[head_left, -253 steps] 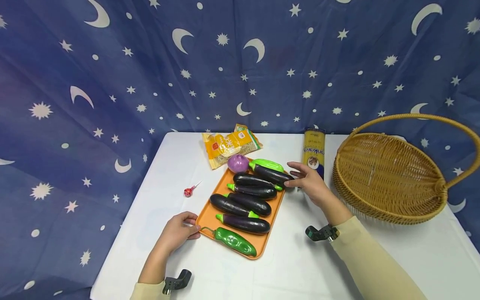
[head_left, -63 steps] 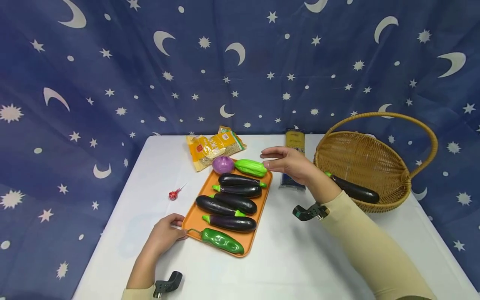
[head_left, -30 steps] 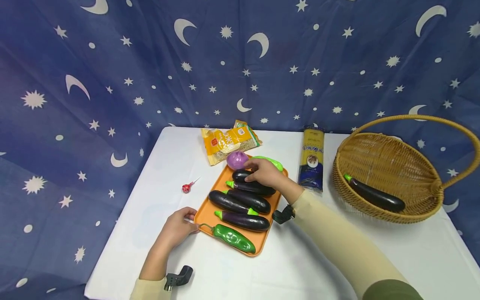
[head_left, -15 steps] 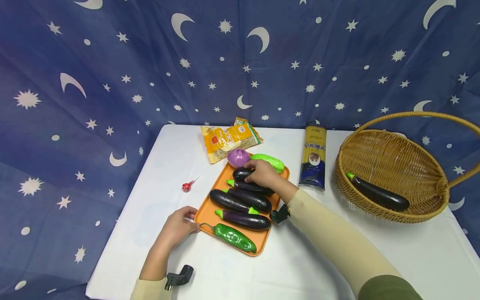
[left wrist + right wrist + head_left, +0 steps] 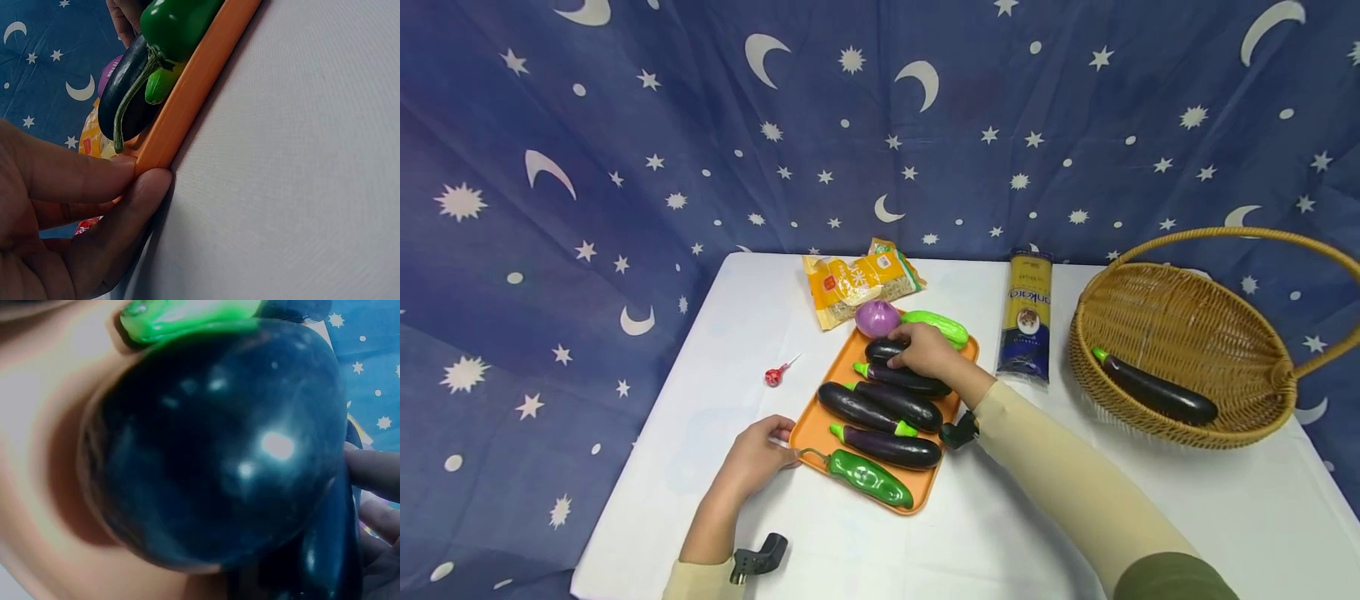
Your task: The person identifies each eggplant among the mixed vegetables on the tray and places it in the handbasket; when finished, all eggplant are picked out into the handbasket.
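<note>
An orange tray (image 5: 808,429) bears several glossy dark eggplants, a green pepper (image 5: 868,477), a light-green ridged vegetable (image 5: 942,323) and a purple onion (image 5: 877,318). My left hand (image 5: 756,457) pinches the tray's near-left corner between thumb and fingers, plainly seen in the left wrist view. Over the tray's far part, my right hand (image 5: 928,350) has its thumb and fingers around the uppermost eggplant (image 5: 878,349), whose right portion the hand hides. In the right wrist view a rounded eggplant end (image 5: 219,437) fills the picture, with fingers (image 5: 375,472) at the right edge.
A wicker basket (image 5: 1180,312) with a tall handle stands at right, one eggplant (image 5: 1153,387) lying inside. A blue-and-yellow pasta packet (image 5: 1026,321) lies left of it. Yellow grain bags (image 5: 857,283) lie behind the tray, and a red lollipop (image 5: 773,377) to its left.
One eggplant has gone from the tray's far end into the basket. My right hand has since moved onto another eggplant and stayed there this last second. The left hand keeps the tray's corner.
</note>
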`<action>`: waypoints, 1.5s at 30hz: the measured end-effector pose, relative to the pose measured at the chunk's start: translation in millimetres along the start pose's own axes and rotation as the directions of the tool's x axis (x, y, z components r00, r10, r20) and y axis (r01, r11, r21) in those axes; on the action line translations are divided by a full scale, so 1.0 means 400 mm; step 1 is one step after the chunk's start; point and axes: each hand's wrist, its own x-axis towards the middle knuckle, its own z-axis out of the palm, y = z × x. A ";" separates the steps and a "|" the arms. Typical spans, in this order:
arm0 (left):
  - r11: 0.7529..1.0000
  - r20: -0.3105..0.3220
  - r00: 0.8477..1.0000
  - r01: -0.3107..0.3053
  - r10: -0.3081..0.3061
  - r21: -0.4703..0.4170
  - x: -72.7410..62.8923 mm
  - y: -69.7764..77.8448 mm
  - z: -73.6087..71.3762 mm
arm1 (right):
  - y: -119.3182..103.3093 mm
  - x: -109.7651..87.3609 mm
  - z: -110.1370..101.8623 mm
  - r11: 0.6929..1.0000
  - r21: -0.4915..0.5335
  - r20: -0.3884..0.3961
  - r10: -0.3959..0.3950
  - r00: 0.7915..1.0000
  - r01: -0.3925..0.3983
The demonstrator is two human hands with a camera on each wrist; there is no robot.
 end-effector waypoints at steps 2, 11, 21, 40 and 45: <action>1.000 -0.001 1.000 0.002 -0.002 0.001 0.000 0.000 0.002 | 0.001 -0.003 0.000 1.000 0.006 -0.005 -0.008 1.000 0.008; 1.000 -0.008 1.000 -0.003 0.003 -0.003 0.002 -0.004 0.007 | 0.007 -0.012 -0.010 0.996 0.089 -0.071 -0.026 0.997 0.032; 1.000 -0.008 1.000 -0.013 0.013 0.007 0.000 0.002 0.003 | 0.004 -0.047 -0.050 0.958 0.280 -0.102 -0.039 0.994 0.066; 1.000 0.015 1.000 -0.022 0.022 0.016 -0.004 0.008 0.003 | -0.015 -0.110 -0.164 0.809 0.587 -0.091 0.025 0.996 0.033; 0.999 0.017 0.999 -0.028 0.027 0.036 -0.006 0.004 0.002 | -0.015 -0.129 -0.193 0.790 0.613 -0.075 0.067 0.995 -0.007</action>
